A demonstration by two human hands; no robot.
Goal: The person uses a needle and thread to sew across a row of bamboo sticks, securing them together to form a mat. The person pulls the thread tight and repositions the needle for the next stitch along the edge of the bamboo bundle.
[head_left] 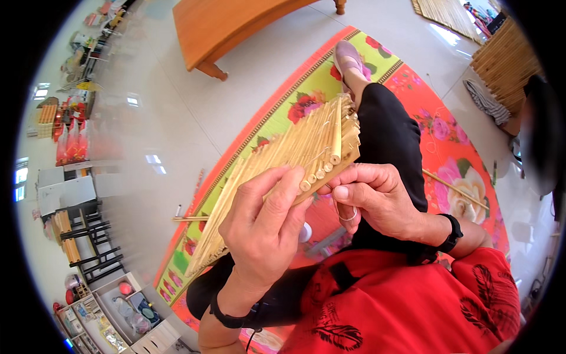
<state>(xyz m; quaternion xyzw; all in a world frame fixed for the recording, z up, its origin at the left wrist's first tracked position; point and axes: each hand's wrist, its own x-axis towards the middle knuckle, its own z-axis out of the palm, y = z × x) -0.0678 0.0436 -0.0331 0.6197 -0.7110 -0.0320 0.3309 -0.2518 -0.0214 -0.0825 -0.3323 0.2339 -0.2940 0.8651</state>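
Bamboo-stick panel [295, 150] lies slanted across the person's legs [395, 135], above a floral mat [439, 127]. The left hand [262, 224] grasps its near end; the right hand's [380, 200] fingers pinch together at that edge, whatever lies between too fine to identify. Holding the stick ends [305, 186] level and working gently would probably serve best. The red shirt [383, 307] bears small dark lettering; the sticks show none.

Bright, mostly even light. White glare on glossy pale-grey tile floor [188, 127], left and far right. Blurry smear down left. Fisheye bends low orange-brown wooden table [236, 26]; rim black.
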